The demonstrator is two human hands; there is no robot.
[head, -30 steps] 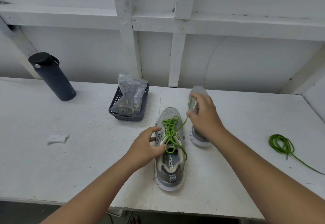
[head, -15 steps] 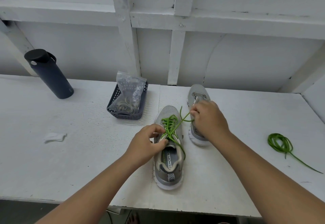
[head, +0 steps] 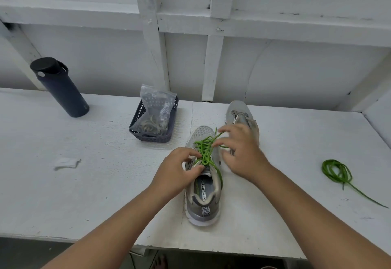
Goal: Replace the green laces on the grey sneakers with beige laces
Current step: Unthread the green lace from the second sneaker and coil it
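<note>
**A:** From the head camera, where's your work?

**B:** The near grey sneaker (head: 204, 175) stands heel toward you on the white bench (head: 88, 184), its green lace (head: 204, 150) loosened but not yet out. Your left hand (head: 175, 173) grips the sneaker's collar beside the tongue. Your right hand (head: 241, 152) hovers at the upper eyelets with fingers spread; whether it pinches a strand, I cannot tell.

**A:** How will the lace handle?

**B:** Likely light, limp and a bit slick. Take one crossing close to its eyelet and draw it through. The shoe is light too, so pin it down.

**A:** Count for me.

**B:** Two sneakers; the far sneaker (head: 239, 112) looks unlaced. Two green laces, one being the loose green coil (head: 336, 172) well to your right. One basket (head: 154, 133) holding one bag of beige laces (head: 155, 114); their number is unclear.
</note>
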